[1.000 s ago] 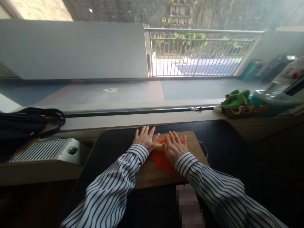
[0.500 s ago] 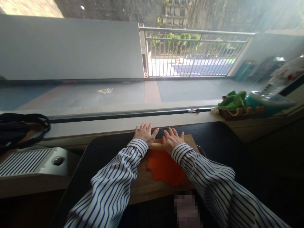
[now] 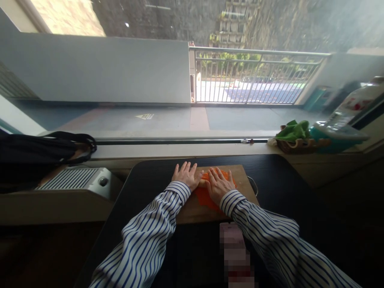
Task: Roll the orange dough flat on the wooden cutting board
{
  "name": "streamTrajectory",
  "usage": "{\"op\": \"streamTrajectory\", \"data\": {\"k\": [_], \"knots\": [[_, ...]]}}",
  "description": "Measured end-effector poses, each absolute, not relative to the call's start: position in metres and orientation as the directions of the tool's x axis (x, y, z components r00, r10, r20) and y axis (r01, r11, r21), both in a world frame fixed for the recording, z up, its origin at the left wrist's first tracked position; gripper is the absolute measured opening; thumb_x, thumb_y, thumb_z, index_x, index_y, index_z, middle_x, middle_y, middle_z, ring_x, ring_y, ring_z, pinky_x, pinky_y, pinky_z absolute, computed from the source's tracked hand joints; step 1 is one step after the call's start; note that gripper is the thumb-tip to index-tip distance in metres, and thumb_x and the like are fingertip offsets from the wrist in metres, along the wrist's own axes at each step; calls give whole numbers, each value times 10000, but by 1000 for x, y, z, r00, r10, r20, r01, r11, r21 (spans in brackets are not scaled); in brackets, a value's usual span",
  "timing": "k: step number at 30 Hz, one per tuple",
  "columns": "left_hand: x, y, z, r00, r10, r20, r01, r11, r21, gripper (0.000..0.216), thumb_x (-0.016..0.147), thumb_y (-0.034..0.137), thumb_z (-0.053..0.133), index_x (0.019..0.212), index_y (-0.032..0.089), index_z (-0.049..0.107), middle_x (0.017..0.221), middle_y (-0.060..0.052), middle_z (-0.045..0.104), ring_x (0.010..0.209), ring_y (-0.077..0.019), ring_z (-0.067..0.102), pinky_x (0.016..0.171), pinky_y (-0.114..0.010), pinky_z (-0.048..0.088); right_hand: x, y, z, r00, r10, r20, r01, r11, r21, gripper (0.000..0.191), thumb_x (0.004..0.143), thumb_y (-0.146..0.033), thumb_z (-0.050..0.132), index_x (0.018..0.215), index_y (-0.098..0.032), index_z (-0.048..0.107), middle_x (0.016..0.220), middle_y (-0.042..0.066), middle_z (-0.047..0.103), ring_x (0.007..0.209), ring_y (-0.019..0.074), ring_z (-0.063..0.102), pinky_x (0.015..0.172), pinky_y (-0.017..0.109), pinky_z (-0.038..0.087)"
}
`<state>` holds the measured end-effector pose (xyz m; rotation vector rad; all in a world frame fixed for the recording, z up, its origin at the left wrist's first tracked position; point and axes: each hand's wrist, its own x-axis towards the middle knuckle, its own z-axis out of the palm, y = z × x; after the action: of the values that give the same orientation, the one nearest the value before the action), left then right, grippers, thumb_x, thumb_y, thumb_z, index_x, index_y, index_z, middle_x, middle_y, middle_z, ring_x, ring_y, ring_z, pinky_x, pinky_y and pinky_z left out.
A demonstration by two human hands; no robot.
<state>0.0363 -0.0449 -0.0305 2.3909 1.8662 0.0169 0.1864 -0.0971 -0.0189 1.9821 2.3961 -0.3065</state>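
Note:
My left hand [image 3: 185, 175] lies flat with its fingers stretched out, its palm over the left end of a pale wooden rolling pin [image 3: 203, 183]. Over the other end rests my right hand [image 3: 220, 185], palm down and fingers spread. Between the hands only a short piece of the pin shows. Beneath it is a flat, uneven sheet of orange dough or clay [image 3: 206, 199], seen on both the near and far sides of the pin and partly covered by my right hand. The sheet lies on a brown wooden board [image 3: 189, 213].
The board stands on a black table [image 3: 156, 176] by a window ledge [image 3: 180, 151]. A wire loop [image 3: 253, 185] sticks out at the board's right. A blurred pinkish object [image 3: 235, 250] lies nearer me. On the ledge are a basket with green cloth [image 3: 295, 131] and a black bag [image 3: 36, 154].
My hands and the rolling pin have come back toward me over the orange sheet, which now shows beyond the pin too. The whole view has shifted, with more showing at the left.

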Motion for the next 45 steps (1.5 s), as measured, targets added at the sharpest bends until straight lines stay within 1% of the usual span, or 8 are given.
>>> {"op": "streamTrajectory", "data": {"k": [5,11,20,26,32,36,42,45], "knots": [[34,-63,-36,233,972,15,968,-233,90,688,849,568,87,1356,161,309,1395,-80,361,1306,-216,252,1072,-432,147,189,-110,-18,-280,953,-119,954,262,-148,560,906,-418,128,1398,-158,195,1467,44,166,1346,205,49,1044,550,-23],[31,-84,-36,207,977,42,974,-210,81,696,864,537,93,1359,88,288,1424,-103,293,1318,-228,221,1072,-408,175,191,-123,-12,-336,934,-118,937,320,-138,565,900,-425,214,1395,-152,207,1464,40,179,1343,204,75,1068,487,10],[28,-123,-41,208,972,106,975,-215,51,636,889,471,133,1327,62,346,1414,-121,309,1306,-220,255,1079,-388,184,201,-152,-26,-462,887,14,878,460,-131,560,891,-404,273,1379,-128,264,1440,81,249,1331,230,148,1075,470,64],[23,-140,-46,228,962,149,969,-239,61,583,899,439,181,1297,74,399,1393,-125,349,1269,-222,333,1052,-389,257,210,-157,-37,-545,837,60,821,546,-167,579,890,-450,255,1376,-136,276,1439,78,249,1330,240,153,1074,480,88],[16,-135,-45,254,952,174,958,-272,88,501,910,376,199,1284,130,425,1337,-96,442,1244,-208,374,1016,-390,317,209,-142,-26,-527,850,18,832,520,-193,516,903,-414,249,1344,-164,341,1417,58,310,1322,223,192,1075,483,75],[17,-137,-45,229,963,144,962,-246,121,504,914,373,202,1281,106,421,1324,-107,457,1229,-209,395,1009,-376,326,205,-132,-18,-491,871,27,853,486,-187,476,913,-385,219,1300,-180,404,1398,60,352,1311,211,223,1074,471,65],[29,-141,-43,185,967,177,963,-214,163,464,904,315,236,1219,100,500,1288,-102,498,1217,-213,408,1001,-345,336,182,-111,-15,-393,917,-70,910,378,-169,526,901,-397,197,1339,-144,343,1422,72,302,1319,215,195,1069,488,37],[35,-134,-44,88,976,199,978,-122,166,468,902,312,234,1212,98,511,1294,-114,488,1224,-227,399,1000,-366,331,171,-102,-21,-389,921,-39,917,382,-118,518,904,-377,176,1330,-145,358,1421,82,304,1325,217,173,1064,494,-16]]}}
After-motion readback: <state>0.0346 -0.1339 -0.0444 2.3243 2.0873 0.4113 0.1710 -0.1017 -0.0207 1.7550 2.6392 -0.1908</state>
